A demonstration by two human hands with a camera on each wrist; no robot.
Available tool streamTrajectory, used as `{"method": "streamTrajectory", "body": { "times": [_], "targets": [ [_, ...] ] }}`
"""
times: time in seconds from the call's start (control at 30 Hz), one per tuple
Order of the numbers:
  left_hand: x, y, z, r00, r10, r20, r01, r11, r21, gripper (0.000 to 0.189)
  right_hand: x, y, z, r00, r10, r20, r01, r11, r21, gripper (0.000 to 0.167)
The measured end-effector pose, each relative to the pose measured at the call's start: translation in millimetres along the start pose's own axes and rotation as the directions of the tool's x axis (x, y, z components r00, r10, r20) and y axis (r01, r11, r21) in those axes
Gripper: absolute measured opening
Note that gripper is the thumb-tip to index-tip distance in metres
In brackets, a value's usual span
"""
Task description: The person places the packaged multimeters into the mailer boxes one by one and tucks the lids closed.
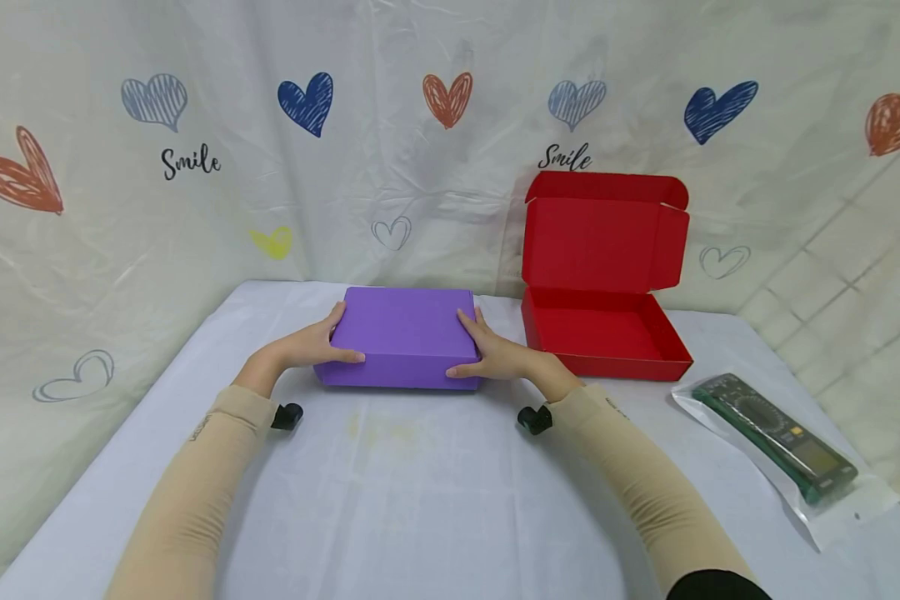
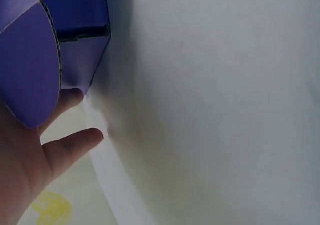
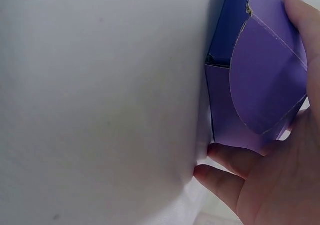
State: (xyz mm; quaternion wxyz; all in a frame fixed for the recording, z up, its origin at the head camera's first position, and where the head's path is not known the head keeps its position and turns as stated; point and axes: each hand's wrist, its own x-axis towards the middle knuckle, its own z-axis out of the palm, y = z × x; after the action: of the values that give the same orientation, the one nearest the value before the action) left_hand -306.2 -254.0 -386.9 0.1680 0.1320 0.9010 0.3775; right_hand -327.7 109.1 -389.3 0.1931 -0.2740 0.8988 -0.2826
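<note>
A purple cardboard box (image 1: 412,321) rests near the back of the table, its lid folded down over it. At its left end my left hand (image 1: 303,346) grips it, thumb along the front edge and fingers around the side. The right hand (image 1: 504,354) holds the opposite end the same way. Seen from the left wrist, a rounded lid flap (image 2: 30,70) sticks out by the palm, with two fingers spread below. The right wrist view shows a similar flap (image 3: 270,80) outside the box wall, with fingertips near the table.
A red cardboard box (image 1: 600,325) stands to the right with its lid raised. In front of it, at the table's right edge, lies a multimeter (image 1: 776,433) in a clear plastic bag. Behind the white-covered table (image 1: 390,500) hangs a sheet printed with hearts (image 1: 450,100).
</note>
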Motion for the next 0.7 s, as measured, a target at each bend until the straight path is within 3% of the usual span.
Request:
{"method": "streamTrajectory", "body": {
  "times": [0.4, 0.7],
  "targets": [
    [0.1, 2.7, 2.3, 1.0, -0.005, -0.001, 0.005, 0.999, 0.046, 0.121, 1.1, -0.4, 6.8, 1.0, 0.018, 0.0, -0.018, 0.999, -0.034, 0.117],
    [3.5, -0.4, -1.8, 1.0, 0.024, -0.001, -0.024, 0.997, 0.07, 0.118, -2.4, -5.8, 9.3, 0.999, 0.038, -0.005, -0.038, 0.999, -0.016, 0.115]
  ]
}}
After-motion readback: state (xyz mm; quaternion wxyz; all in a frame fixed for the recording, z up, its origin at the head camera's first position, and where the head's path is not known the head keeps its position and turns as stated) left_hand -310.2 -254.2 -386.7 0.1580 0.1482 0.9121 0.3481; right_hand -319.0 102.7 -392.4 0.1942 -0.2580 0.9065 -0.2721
